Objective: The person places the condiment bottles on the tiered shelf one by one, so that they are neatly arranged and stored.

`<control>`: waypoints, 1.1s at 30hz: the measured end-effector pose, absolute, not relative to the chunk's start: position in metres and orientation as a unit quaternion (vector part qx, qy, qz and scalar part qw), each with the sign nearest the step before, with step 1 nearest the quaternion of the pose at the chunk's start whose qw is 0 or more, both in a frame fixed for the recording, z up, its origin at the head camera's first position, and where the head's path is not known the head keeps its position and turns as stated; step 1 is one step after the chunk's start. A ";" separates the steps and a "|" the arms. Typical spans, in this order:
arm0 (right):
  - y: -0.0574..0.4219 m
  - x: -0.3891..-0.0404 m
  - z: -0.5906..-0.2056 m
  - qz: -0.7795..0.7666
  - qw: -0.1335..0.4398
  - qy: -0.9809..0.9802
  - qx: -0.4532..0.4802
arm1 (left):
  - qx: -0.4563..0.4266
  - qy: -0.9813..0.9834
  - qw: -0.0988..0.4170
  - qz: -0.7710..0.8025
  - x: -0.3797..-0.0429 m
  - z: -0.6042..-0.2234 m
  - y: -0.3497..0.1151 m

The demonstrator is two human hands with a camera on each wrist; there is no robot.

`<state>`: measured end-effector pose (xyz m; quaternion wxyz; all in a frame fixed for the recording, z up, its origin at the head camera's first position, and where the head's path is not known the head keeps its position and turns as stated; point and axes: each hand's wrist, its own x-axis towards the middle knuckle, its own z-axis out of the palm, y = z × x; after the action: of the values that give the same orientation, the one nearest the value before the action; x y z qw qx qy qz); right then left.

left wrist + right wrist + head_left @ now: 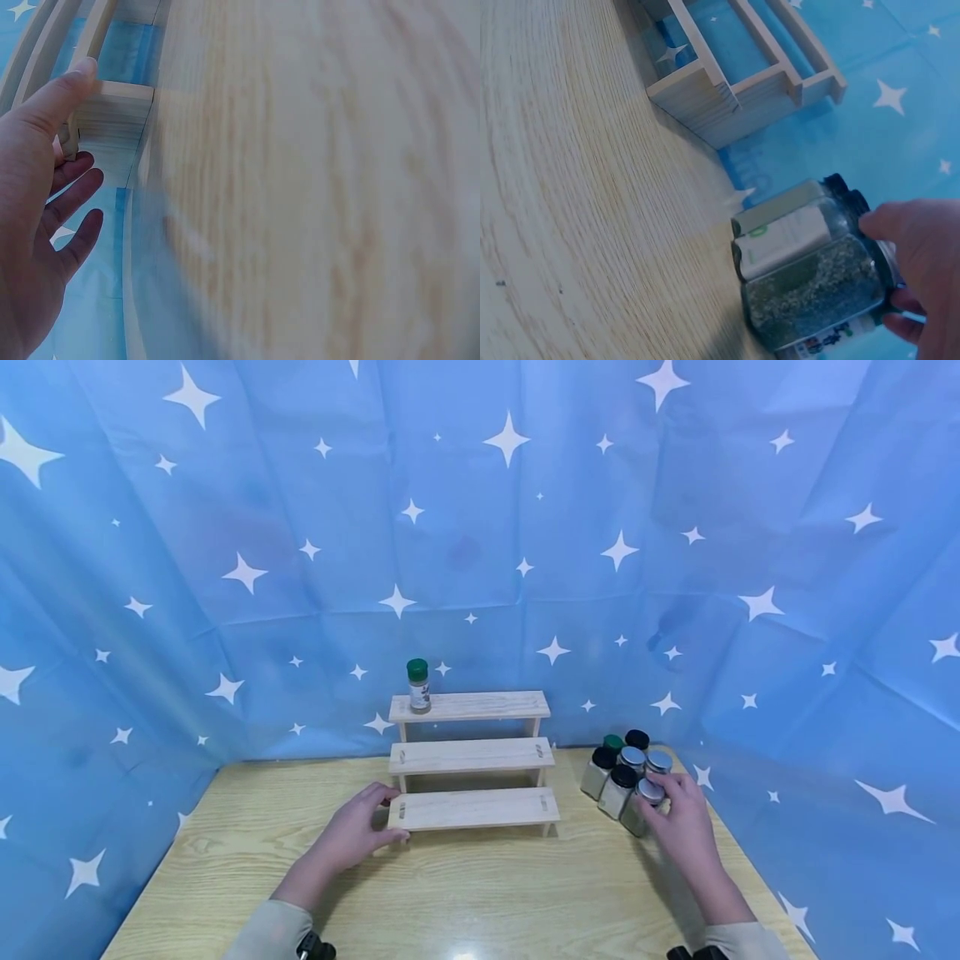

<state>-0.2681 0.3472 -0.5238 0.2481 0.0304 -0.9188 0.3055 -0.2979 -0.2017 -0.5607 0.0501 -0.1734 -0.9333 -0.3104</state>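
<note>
A three-tier wooden shelf (472, 810) stands at the back middle of the table. My left hand (356, 831) grips the left end of its lowest tier, and the left wrist view shows the thumb (64, 90) along the front edge. On the top tier, at the left, a green-capped spice jar (419, 693) stands upright. To the right of the shelf, my right hand (686, 831) holds a silver-lidded spice jar (649, 792) around its lid. Greenish flakes fill this jar in the right wrist view, where the fingers partly cover its lid.
Packed against the held jar are several more jars, among them a black-lidded jar (619, 789), another black-lidded jar (597, 772) and a silver-lidded one (659, 762). A blue star-patterned curtain (465, 552) hangs behind and beside the wooden table (480, 885).
</note>
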 end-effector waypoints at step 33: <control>0.325 -0.257 -0.507 0.336 0.253 -0.906 0.042 | -0.176 -0.931 0.051 -0.317 -0.297 -0.561 -0.202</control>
<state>-0.2572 0.3251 -0.5071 0.2530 0.0420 -0.9063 0.3359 -0.2967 -0.2021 -0.5610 0.0508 -0.1757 -0.9307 -0.3169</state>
